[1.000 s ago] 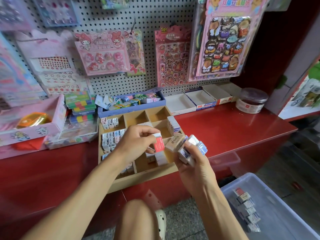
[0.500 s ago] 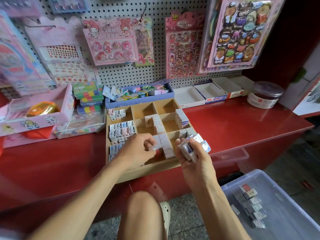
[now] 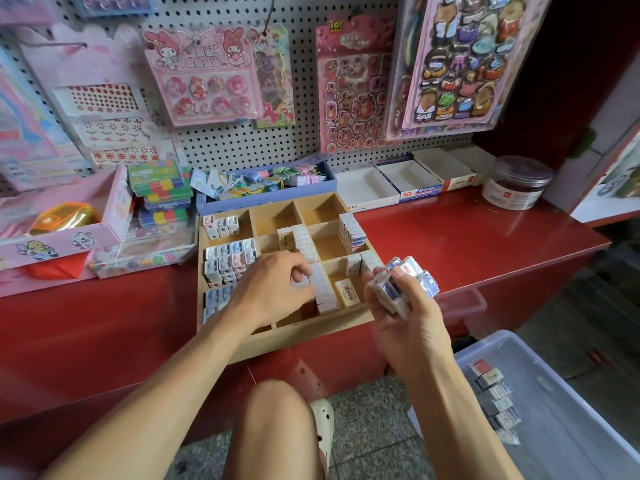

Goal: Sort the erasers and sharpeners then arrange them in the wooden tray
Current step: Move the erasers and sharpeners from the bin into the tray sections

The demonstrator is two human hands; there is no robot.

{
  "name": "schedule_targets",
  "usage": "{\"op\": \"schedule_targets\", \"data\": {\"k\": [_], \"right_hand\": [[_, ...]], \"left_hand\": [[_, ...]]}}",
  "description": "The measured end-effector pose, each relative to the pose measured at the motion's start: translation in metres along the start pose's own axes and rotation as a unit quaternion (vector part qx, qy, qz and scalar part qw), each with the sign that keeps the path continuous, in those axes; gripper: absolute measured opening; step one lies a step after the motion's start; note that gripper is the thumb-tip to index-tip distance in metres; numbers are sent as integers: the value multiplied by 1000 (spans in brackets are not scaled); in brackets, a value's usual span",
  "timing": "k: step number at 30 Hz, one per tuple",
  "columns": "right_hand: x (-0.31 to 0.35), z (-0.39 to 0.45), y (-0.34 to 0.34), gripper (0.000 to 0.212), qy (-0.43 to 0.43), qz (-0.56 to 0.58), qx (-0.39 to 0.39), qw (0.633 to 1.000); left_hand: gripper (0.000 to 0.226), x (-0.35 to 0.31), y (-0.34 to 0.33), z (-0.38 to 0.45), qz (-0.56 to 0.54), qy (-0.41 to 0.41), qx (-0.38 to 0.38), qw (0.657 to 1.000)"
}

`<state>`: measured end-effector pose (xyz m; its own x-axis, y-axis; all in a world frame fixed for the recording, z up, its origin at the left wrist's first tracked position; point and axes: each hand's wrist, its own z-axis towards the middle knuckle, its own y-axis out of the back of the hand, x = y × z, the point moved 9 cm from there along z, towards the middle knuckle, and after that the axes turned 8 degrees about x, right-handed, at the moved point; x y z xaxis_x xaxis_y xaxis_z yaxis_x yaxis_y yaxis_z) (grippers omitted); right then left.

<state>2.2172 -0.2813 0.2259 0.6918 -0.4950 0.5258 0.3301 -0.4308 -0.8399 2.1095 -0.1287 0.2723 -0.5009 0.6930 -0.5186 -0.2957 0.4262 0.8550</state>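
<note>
A wooden tray [image 3: 311, 330] with several compartments sits on the red counter. Small sharpeners [image 3: 230, 259] fill its left compartments. Wrapped erasers stand in a row [image 3: 311, 258] down the middle, and a blue-and-white stack [image 3: 352, 232] stands at the right. My left hand [image 3: 273, 289] is low in the tray's middle compartment, its fingers curled on a white eraser [image 3: 304, 284] at the near end of the row. My right hand [image 3: 405, 306] hovers at the tray's right front corner and grips a bundle of wrapped erasers [image 3: 401, 285].
A clear plastic bin [image 3: 568, 420] with several more erasers stands on the floor at lower right. Open white boxes [image 3: 398, 183], a lidded jar [image 3: 516, 183], a blue tray of clips [image 3: 266, 185] and pink boxes [image 3: 62, 233] line the counter's back. My knee [image 3: 273, 424] is below the tray.
My left hand carried a red-and-white eraser down from above the tray into the middle compartment. My right hand with its bundle stayed beside the tray. The camera tilted slightly down.
</note>
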Motion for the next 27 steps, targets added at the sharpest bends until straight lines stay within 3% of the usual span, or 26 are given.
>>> {"op": "schedule_targets", "data": {"k": [2, 4, 10, 14, 17, 20, 24, 27], "right_hand": [[10, -2, 1, 31, 10, -11, 0, 1000], [20, -5, 5, 34, 22, -18, -4, 1000], [47, -10, 24, 36, 57, -32, -20, 998], [54, -10, 38, 36, 62, -16, -32, 997], [54, -9, 45, 39, 59, -21, -41, 997], [50, -7, 47, 36, 50, -26, -50, 997], [45, -4, 40, 29, 39, -37, -38, 998], [39, 0, 28, 25, 30, -27, -25, 999]], "left_hand": [[16, -15, 4, 7, -12, -9, -8, 1000], [22, -34, -6, 19, 5, -31, 32, 999], [48, -60, -52, 53, 187, -32, 146, 971], [36, -61, -63, 57, 259, -24, 167, 951], [26, -63, -64, 57, 237, -30, 167, 957], [41, -63, -65, 55, 191, -35, 167, 967], [8, -63, -48, 57, 66, -37, 146, 986], [6, -62, -15, 59, 22, -43, 109, 993]]}}
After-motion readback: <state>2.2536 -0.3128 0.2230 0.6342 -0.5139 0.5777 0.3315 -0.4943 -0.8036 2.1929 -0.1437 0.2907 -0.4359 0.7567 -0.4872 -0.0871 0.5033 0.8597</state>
